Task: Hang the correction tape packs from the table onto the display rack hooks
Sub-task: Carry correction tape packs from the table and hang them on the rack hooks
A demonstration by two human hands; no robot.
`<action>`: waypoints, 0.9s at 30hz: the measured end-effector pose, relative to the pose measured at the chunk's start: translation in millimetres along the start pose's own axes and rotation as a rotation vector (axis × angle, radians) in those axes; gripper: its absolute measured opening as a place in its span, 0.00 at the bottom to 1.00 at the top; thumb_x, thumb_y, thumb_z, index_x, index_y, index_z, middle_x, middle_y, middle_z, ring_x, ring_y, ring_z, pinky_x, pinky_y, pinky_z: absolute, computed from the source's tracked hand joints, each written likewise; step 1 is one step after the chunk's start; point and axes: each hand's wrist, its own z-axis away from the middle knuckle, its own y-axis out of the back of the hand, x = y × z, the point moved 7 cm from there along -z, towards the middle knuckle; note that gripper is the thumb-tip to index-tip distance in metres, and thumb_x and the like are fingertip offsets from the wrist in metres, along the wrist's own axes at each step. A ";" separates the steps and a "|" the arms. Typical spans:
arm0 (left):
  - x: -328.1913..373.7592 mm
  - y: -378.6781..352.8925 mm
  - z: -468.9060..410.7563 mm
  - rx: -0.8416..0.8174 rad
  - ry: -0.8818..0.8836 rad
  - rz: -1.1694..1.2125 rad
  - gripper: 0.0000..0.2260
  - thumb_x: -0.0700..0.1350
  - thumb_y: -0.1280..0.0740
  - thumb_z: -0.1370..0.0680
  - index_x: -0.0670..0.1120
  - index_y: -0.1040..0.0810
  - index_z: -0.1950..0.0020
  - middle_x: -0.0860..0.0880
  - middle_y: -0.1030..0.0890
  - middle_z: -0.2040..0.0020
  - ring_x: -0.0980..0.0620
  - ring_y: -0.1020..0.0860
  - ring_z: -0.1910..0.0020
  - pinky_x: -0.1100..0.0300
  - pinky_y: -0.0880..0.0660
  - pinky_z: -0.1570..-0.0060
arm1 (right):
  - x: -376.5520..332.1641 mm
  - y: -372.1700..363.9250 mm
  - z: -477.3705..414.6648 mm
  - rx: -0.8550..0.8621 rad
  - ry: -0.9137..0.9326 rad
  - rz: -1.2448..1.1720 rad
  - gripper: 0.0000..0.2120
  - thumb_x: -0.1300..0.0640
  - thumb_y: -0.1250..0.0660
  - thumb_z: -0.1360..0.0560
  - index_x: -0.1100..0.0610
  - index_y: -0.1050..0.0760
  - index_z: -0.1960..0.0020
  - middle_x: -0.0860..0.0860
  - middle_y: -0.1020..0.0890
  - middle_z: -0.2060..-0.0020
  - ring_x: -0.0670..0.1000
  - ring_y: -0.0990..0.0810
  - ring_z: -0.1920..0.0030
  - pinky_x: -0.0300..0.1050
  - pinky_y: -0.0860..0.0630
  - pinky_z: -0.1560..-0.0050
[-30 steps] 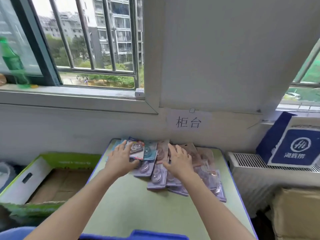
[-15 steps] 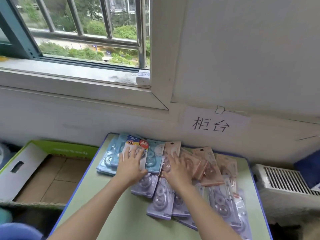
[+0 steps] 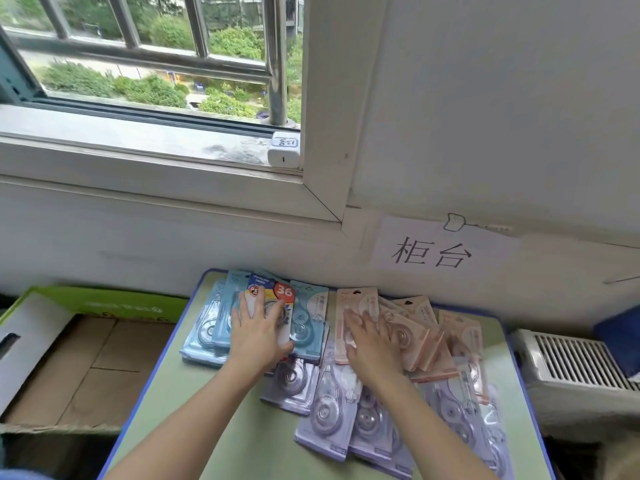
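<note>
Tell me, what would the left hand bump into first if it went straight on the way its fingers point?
The left hand lies flat on the pack with the red 36 badge, fingers pointing toward the wall. Past that pack's top edge, the wall is probably what it meets first; depth is unclear.

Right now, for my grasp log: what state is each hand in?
Left hand: open, lying flat on the colourful 36 pack.
Right hand: open, lying flat on the pink packs.
</note>
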 end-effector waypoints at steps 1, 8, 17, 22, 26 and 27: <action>-0.1 -0.5 0.3 0.009 -0.001 -0.001 0.37 0.64 0.40 0.24 0.54 0.54 0.22 0.44 0.60 0.21 0.34 0.62 0.25 0.43 0.57 0.26 | 2.7 -0.2 2.7 -0.009 -0.006 -0.001 0.28 0.53 0.48 0.19 0.43 0.54 0.22 0.53 0.50 0.22 0.59 0.54 0.23 0.57 0.53 0.26; -1.0 -1.7 2.4 0.041 0.016 0.008 0.41 0.67 0.39 0.26 0.54 0.58 0.22 0.44 0.61 0.22 0.34 0.59 0.24 0.44 0.53 0.26 | -0.3 -0.4 4.6 0.008 -0.097 0.026 0.36 0.37 0.40 0.24 0.49 0.50 0.22 0.55 0.48 0.23 0.63 0.51 0.24 0.58 0.49 0.27; -0.5 -1.0 13.7 0.082 0.009 0.102 0.41 0.63 0.38 0.25 0.55 0.58 0.22 0.47 0.61 0.21 0.37 0.58 0.23 0.46 0.52 0.26 | -13.8 1.1 -3.3 0.045 -0.169 -0.050 0.41 0.46 0.33 0.25 0.49 0.55 0.22 0.57 0.54 0.23 0.66 0.51 0.26 0.59 0.46 0.28; -1.1 5.4 25.3 0.116 -0.038 0.131 0.41 0.63 0.38 0.25 0.56 0.60 0.22 0.48 0.63 0.22 0.38 0.59 0.23 0.46 0.52 0.26 | -7.6 1.7 16.4 0.109 -0.193 -0.116 0.43 0.43 0.34 0.25 0.47 0.58 0.22 0.56 0.58 0.23 0.65 0.50 0.26 0.57 0.45 0.27; 2.3 6.3 38.4 0.124 -0.068 0.132 0.40 0.63 0.38 0.25 0.57 0.59 0.22 0.49 0.62 0.22 0.38 0.58 0.23 0.46 0.51 0.26 | -3.5 -1.1 40.4 0.144 -0.209 -0.152 0.43 0.41 0.34 0.25 0.47 0.58 0.22 0.57 0.56 0.23 0.64 0.49 0.25 0.56 0.44 0.28; 3.3 5.8 42.7 0.128 -0.080 0.124 0.40 0.63 0.38 0.25 0.57 0.59 0.22 0.49 0.62 0.21 0.38 0.58 0.23 0.46 0.51 0.26 | -3.5 -1.5 47.4 0.159 -0.209 -0.161 0.42 0.41 0.35 0.25 0.47 0.57 0.22 0.56 0.56 0.23 0.63 0.49 0.25 0.55 0.45 0.28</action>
